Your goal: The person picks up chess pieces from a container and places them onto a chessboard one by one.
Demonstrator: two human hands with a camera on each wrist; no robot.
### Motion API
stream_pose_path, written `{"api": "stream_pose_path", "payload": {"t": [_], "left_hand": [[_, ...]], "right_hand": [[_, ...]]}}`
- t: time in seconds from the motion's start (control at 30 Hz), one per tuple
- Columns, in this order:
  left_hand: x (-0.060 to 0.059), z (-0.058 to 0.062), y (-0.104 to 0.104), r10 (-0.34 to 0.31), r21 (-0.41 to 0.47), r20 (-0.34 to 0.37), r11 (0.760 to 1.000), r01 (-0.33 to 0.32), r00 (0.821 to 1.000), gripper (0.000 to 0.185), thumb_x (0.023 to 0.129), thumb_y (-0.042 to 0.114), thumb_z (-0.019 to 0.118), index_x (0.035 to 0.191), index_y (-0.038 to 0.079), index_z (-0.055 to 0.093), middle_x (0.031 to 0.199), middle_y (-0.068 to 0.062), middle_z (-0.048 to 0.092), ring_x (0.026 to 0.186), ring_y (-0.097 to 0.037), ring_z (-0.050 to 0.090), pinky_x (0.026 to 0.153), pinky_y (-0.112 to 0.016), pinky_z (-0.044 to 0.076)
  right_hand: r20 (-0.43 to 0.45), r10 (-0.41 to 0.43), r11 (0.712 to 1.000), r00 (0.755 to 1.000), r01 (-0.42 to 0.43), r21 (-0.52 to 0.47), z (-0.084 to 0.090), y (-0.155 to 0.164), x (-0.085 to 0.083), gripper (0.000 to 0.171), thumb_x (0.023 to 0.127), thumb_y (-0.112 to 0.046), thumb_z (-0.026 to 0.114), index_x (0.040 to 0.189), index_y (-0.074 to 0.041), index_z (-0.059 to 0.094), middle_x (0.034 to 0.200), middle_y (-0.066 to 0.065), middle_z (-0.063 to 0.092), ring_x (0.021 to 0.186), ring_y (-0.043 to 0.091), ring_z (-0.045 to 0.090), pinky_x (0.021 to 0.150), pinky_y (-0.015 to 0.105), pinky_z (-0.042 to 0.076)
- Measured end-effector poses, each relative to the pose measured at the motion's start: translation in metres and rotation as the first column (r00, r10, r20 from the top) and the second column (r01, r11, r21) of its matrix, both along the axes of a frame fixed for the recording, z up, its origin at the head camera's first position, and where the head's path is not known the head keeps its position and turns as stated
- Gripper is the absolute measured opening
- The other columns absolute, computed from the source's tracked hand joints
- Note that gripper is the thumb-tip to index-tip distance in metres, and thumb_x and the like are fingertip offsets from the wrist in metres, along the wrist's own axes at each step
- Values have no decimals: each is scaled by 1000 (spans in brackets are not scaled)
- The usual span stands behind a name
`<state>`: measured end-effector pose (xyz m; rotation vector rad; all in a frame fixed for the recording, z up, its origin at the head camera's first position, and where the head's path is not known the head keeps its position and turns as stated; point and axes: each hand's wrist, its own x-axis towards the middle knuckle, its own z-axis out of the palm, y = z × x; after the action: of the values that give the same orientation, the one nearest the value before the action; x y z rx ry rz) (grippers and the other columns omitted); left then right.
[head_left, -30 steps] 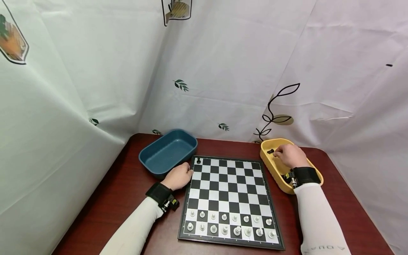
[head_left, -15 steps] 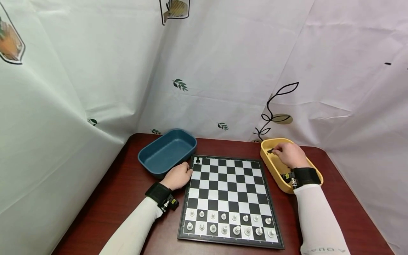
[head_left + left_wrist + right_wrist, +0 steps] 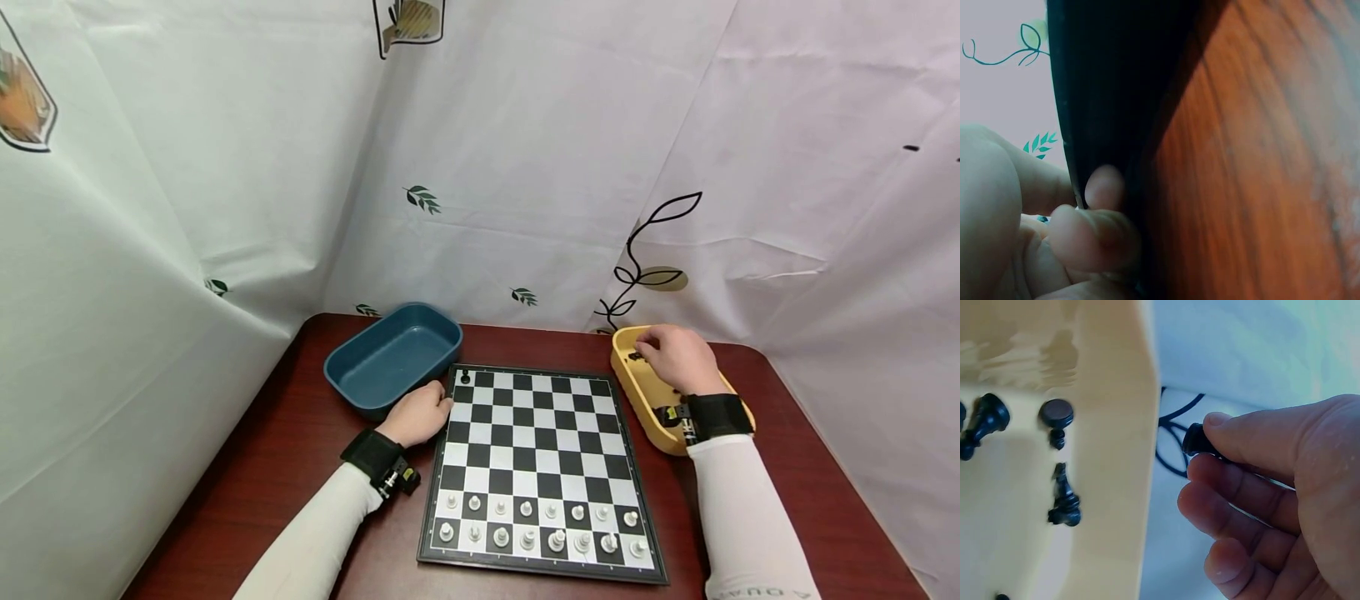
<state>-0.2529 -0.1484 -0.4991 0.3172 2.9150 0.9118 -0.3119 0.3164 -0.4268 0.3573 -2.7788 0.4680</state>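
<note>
Over the yellow tray (image 3: 637, 392), at the chessboard's (image 3: 536, 467) far right corner, the right hand (image 3: 675, 357) pinches a black chess piece (image 3: 1196, 440) between thumb and forefinger, more black pieces (image 3: 1063, 500) lying loose in the tray beneath. The left hand (image 3: 420, 412) sits with fingers curled against the board's far left edge, apparently steadying it, just beside the blue tray (image 3: 393, 354). Judgement: lift the piece straight clear of the tray rim before crossing; the board's far ranks are open but for one black piece (image 3: 465, 376) in the far left corner, while the white pieces (image 3: 540, 527) crowd the near rows.
</note>
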Motion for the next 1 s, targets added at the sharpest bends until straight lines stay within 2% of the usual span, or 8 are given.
{"api": "stream_pose_path", "payload": {"t": [0.23,0.53,0.73,1.0], "left_hand": [[0,1,0,0,0,-7,1000,0,1000,19,114,23,60,99,10,60,74,-4,57,57,-18,56,60,-38,46],[0,0,1,2,-12,-1,1000,-2,1000,20,114,24,59,99,11,60,75,-4,56,59,-18,56,61,-38,45],[0,1,1,5,-3,10,1000,-5,1000,20,115,24,59,100,11,60,75,-4,57,58,-19,56,61,-38,45],[2,4,1,8,-1,15,1000,-8,1000,20,115,23,59,99,11,61,73,-5,57,57,-19,57,61,-38,46]], "right_hand": [[-38,49,999,998,-50,-7,11,-19,7,15,105,-16,77,109,-2,82,105,18,78,89,37,71,80,57,55],[-18,137,990,990,-136,35,17,-60,16,13,105,-18,77,107,-6,82,105,13,78,89,31,70,81,52,57],[-51,257,966,965,-255,41,16,-92,19,7,103,-15,80,105,-8,82,98,6,76,87,27,71,80,50,59],[1,365,930,931,-365,36,11,-129,22,7,104,-16,81,106,-9,82,98,0,76,86,17,70,80,43,59]]}}
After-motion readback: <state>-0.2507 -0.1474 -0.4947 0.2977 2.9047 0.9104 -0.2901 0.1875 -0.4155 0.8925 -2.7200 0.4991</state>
